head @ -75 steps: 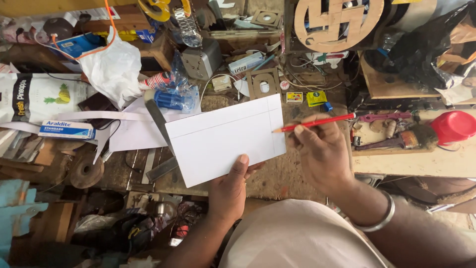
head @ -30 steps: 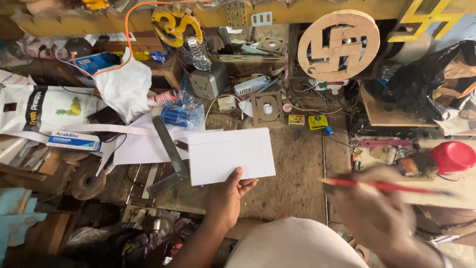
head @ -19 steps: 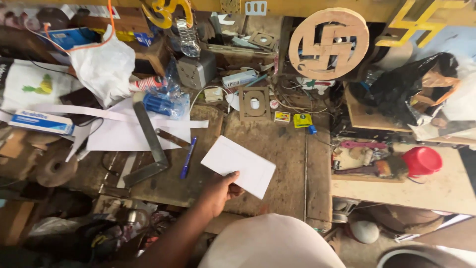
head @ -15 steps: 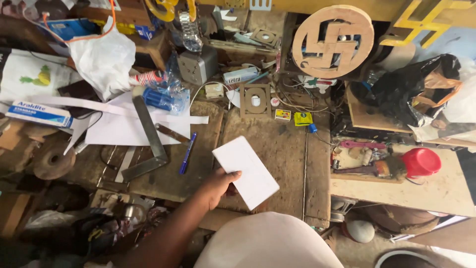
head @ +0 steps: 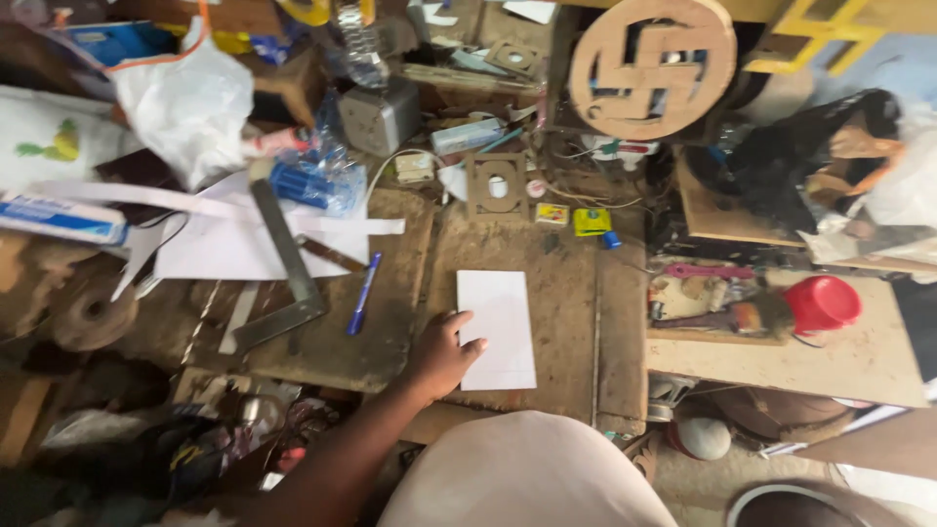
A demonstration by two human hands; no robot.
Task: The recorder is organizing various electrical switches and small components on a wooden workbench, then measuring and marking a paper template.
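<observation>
Pressing our left hand (head: 441, 353) onto the white rectangular sheet of card (head: 497, 329), we have it lying flat and lengthwise on the worn wooden desk (head: 566, 312), square in front of us. The fingers (head: 459, 322) of that hand are spread open and lie flat, the thumb and fingertips resting on the sheet's left edge, not pinching it. Our right hand is out of view, so we cannot tell what it is doing or holding.

As far as we can judge, the sheet is already set down and being steadied; its face looks blank from here, though any faint mark would be too small to see. No pen or cutter is in our hand, so whatever marking or cutting the sheet is meant for looks to us not yet in hand.

Tools lie near but untouched: a blue pen (head: 364, 292) just left of our hand, and beyond it a grey metal try square (head: 281, 262) resting across loose white paper (head: 224, 244). A red plastic cup (head: 822, 303) stands well apart on the pale board to the right, and a round wooden cut-out disc (head: 652, 66) leans at the back of the desk.
</observation>
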